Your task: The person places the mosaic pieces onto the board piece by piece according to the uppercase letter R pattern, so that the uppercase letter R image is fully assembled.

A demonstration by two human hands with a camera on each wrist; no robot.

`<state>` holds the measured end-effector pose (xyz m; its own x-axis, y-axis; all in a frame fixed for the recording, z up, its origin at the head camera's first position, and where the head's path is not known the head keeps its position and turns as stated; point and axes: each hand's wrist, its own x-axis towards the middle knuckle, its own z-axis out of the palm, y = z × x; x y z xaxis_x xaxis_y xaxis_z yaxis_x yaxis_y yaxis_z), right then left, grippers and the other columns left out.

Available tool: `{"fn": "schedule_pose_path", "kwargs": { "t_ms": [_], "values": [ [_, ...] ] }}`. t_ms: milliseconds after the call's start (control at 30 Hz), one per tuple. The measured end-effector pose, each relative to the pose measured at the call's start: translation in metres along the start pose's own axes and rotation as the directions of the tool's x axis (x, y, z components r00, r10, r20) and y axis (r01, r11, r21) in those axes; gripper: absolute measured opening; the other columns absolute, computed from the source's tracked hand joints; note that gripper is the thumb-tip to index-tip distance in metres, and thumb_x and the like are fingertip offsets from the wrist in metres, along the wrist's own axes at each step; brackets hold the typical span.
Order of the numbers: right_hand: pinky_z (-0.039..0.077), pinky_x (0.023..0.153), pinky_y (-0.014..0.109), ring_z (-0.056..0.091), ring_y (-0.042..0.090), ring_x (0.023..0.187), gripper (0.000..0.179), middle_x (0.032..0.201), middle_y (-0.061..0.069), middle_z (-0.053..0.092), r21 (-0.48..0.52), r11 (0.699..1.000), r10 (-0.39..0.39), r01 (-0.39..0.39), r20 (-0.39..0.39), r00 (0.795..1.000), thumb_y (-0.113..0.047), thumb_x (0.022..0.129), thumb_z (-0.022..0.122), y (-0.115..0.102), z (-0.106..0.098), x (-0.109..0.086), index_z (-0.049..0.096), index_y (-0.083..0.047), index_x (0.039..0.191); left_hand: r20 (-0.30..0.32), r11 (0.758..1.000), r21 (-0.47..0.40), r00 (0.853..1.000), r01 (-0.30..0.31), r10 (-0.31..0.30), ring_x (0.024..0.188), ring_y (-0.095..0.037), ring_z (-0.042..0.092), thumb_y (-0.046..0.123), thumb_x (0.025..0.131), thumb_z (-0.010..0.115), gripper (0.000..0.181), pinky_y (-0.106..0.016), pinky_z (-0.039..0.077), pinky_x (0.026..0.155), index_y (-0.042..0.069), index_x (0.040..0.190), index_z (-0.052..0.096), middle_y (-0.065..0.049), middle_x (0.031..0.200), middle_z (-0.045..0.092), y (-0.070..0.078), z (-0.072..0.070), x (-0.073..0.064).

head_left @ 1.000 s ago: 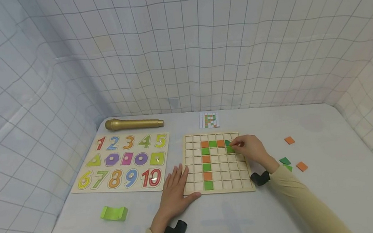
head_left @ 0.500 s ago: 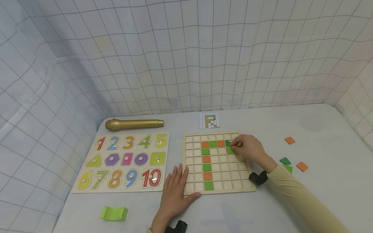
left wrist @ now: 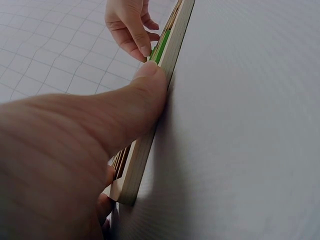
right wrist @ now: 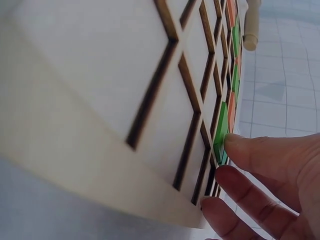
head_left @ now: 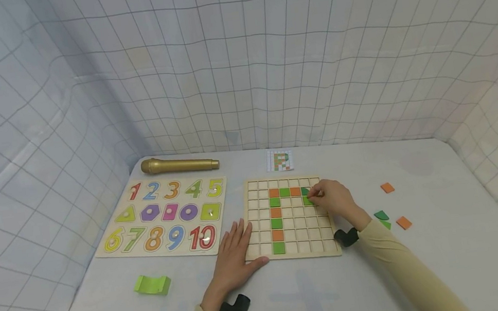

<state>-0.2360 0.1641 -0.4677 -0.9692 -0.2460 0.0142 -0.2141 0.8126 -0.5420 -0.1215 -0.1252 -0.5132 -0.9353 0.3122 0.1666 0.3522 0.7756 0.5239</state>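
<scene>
A wooden grid board (head_left: 302, 232) lies mid-table, with green and orange square tiles set down one column and along an upper row. My right hand (head_left: 334, 198) is over its upper right part, pinching a light green tile (right wrist: 221, 131) between thumb and fingers; the tile stands slightly proud of the grid in the right wrist view. Just behind it sits a dark green tile (head_left: 304, 190), partly covered by the fingertips. My left hand (head_left: 233, 258) rests spread at the board's lower left corner, its thumb (left wrist: 150, 82) pressing on the front rim.
Loose orange tiles (head_left: 404, 222), a dark green rounded tile (head_left: 381, 215) and a light green one (head_left: 385, 224) lie right of the board. Behind it is a small pattern card (head_left: 279, 160). Leftward are a number puzzle (head_left: 163, 218), a gold microphone (head_left: 180, 165) and a green block (head_left: 152, 285).
Almost nothing moves. The right hand stays at the light green tile with only slight shifts of the wrist, and the left hand keeps its place on the board.
</scene>
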Motion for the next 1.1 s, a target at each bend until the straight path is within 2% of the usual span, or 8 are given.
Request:
{"fn": "schedule_pose_path", "kwargs": {
  "t_ms": [167,300,433,533,633,800,933,1100],
  "values": [
    [0.046,0.061,0.032,0.055,0.016,0.074,0.007,0.09,0.0,0.063,-0.007,1.0,0.004,-0.004,0.025,1.0,-0.017,0.087,0.071,0.0,-0.002,-0.001,0.075,-0.012,0.088,0.006,1.0,-0.002,1.0,0.003,-0.003,0.141,-0.034,0.013,0.048,0.082,0.068,0.088,-0.048,0.009,0.113,0.0,0.146,0.033,-0.019,0.153,0.023,0.0,0.0,0.0],
    [0.043,0.058,0.03,0.051,0.015,0.071,0.011,0.097,0.002,0.065,-0.01,1.0,-0.001,0.002,0.058,0.998,-0.018,0.087,0.071,0.001,-0.003,0.0,0.076,-0.011,0.095,0.01,1.0,0.003,1.0,0.007,-0.007,0.141,-0.034,0.013,0.048,0.082,0.068,0.088,-0.048,0.009,0.113,0.0,0.146,0.032,-0.019,0.153,0.023,0.0,0.0,0.0],
    [0.043,0.058,0.029,0.049,0.014,0.069,0.015,0.103,0.005,0.066,-0.015,0.998,-0.054,0.055,0.072,0.996,-0.017,0.086,0.071,0.004,-0.003,-0.001,0.075,-0.009,0.099,0.008,1.0,0.005,1.0,0.006,-0.006,0.141,-0.034,0.013,0.048,0.082,0.068,0.088,-0.048,0.009,0.113,0.0,0.146,0.033,-0.019,0.153,0.023,0.0,-0.001,0.0],
    [0.045,0.061,0.03,0.052,0.014,0.072,0.017,0.1,0.005,0.066,-0.018,0.992,-0.12,0.121,0.054,0.991,-0.017,0.086,0.071,0.007,-0.003,-0.003,0.075,-0.007,0.1,-0.002,1.0,0.001,1.0,-0.001,0.001,0.141,-0.035,0.014,0.047,0.082,0.068,0.087,-0.05,0.01,0.112,-0.001,0.145,0.033,-0.021,0.152,0.024,0.001,-0.001,0.0],
    [0.048,0.066,0.034,0.055,0.016,0.078,0.018,0.096,0.004,0.065,-0.003,0.987,-0.16,0.16,0.006,0.987,-0.018,0.087,0.071,0.009,-0.004,-0.008,0.074,-0.007,0.1,-0.007,1.0,-0.002,1.0,-0.001,0.001,0.141,-0.036,0.014,0.046,0.082,0.069,0.086,-0.05,0.011,0.112,-0.002,0.145,0.034,-0.021,0.152,0.024,0.001,-0.001,0.0],
    [0.049,0.07,0.04,0.059,0.023,0.086,0.02,0.099,0.006,0.065,0.014,0.982,-0.185,0.188,-0.138,0.973,-0.017,0.088,0.07,0.015,-0.012,-0.02,0.073,-0.006,0.104,0.005,1.0,-0.002,1.0,0.014,-0.014,0.141,-0.035,0.013,0.047,0.083,0.068,0.086,-0.049,0.01,0.113,0.0,0.146,0.033,-0.02,0.152,0.024,0.002,-0.001,0.0],
    [0.049,0.071,0.042,0.059,0.027,0.087,0.021,0.1,0.009,0.066,-0.005,0.977,-0.207,0.213,-0.257,0.944,-0.018,0.087,0.071,0.023,-0.02,-0.03,0.072,-0.005,0.104,0.013,1.0,-0.002,1.0,0.019,-0.019,0.141,-0.035,0.013,0.047,0.083,0.067,0.086,-0.049,0.009,0.113,0.0,0.146,0.032,-0.019,0.153,0.023,0.002,-0.001,0.001],
    [0.047,0.068,0.039,0.058,0.027,0.086,0.024,0.098,0.009,0.067,-0.025,0.973,-0.222,0.23,-0.382,0.897,-0.018,0.084,0.074,0.038,-0.028,-0.043,0.072,-0.004,0.103,0.001,1.0,0.009,1.0,0.007,-0.007,0.141,-0.036,0.014,0.048,0.082,0.068,0.087,-0.05,0.011,0.112,-0.001,0.146,0.033,-0.02,0.152,0.024,0.001,0.0,0.001]
  ]
}}
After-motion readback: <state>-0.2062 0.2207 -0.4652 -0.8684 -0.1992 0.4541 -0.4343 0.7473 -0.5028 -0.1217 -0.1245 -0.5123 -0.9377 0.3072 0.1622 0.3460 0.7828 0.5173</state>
